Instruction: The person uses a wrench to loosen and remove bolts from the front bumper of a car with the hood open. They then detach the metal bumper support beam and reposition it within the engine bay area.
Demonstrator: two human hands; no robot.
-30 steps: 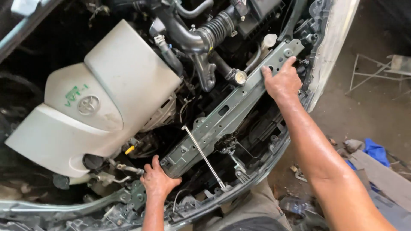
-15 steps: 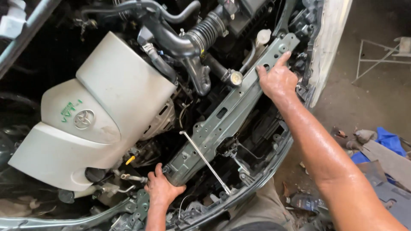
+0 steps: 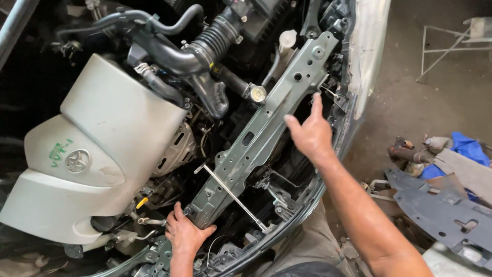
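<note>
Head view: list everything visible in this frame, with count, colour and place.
metal crossbar: one, grey-green, running diagonally across the front of the engine bay
engine cover: one, off-white, left
ribbed intake hose: one, black, top centre
thin rod: one, silver, across the crossbar's lower part
car body panel: one, white, upper right
plastic panel: one, dark grey, on the floor at right
cloth: one, blue, far right on the floor
metal frame: one, pale, top right on the floor
left hand: gripping the crossbar's lower end
right hand: fingers spread, at the crossbar's upper part; contact unclear
</note>
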